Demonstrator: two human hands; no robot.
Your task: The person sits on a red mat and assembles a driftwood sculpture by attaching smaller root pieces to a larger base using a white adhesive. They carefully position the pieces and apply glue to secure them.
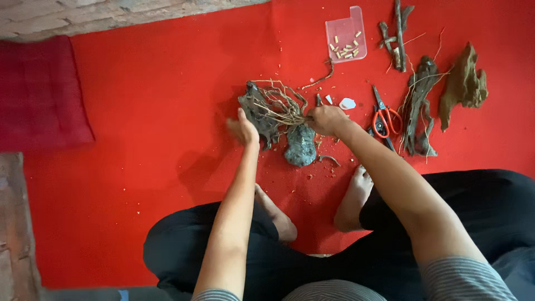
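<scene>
Driftwood (261, 114) with a tangle of pale roots (281, 106) lies on the red floor mat (139, 139), just above a grey stone (301, 146). The right hand (326, 119) has its fingers closed on the root ends; the left hand (243, 129) rests against the wood's near side, fingers loosely curled. Orange-handled scissors (383, 117), more wood pieces (421, 106) and a clear tray (346, 34) of small bits lie beyond.
</scene>
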